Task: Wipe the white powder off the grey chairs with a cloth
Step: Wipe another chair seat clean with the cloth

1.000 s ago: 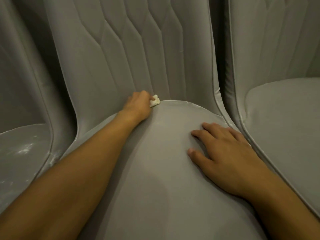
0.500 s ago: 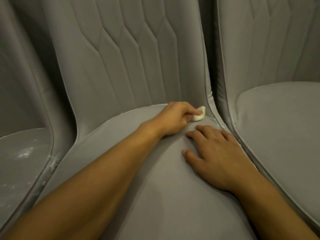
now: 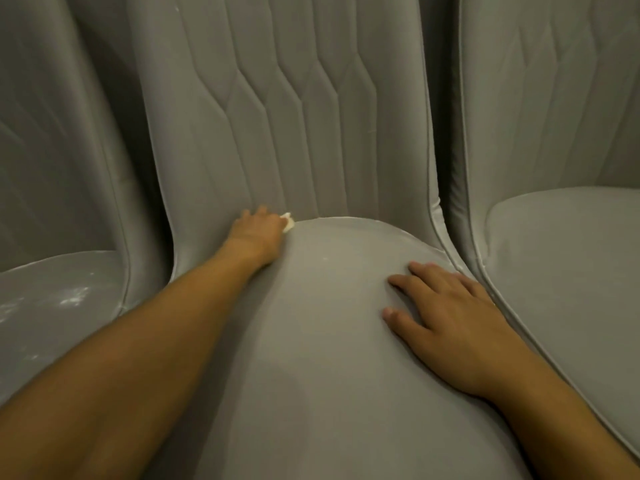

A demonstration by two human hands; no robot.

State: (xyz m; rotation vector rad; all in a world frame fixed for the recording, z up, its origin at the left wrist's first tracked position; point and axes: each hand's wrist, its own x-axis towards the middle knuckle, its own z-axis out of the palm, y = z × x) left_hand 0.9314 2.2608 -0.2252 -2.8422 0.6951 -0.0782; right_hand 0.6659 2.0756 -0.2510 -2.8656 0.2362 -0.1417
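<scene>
Three grey chairs stand side by side. On the middle chair [image 3: 311, 341], my left hand [image 3: 258, 233] grips a small white cloth [image 3: 288, 221] at the back of the seat, where the cushion meets the quilted backrest. Only a corner of the cloth shows past my fingers. My right hand [image 3: 446, 320] rests flat with straight, spread fingers on the right side of the same seat. A few faint white specks lie on the cushion between my hands. White powder [image 3: 72, 299] is smeared over the seat of the left chair [image 3: 52, 341].
The right chair [image 3: 568, 289] stands close beside the middle one, its seat pale with a faint dusting. Narrow dark gaps separate the chairs. Their tall quilted backrests fill the top of the view.
My left hand swept the cloth right along the back seam to the seat's right corner, then back left to the middle-left of the seam. My right hand stayed flat on the seat.
</scene>
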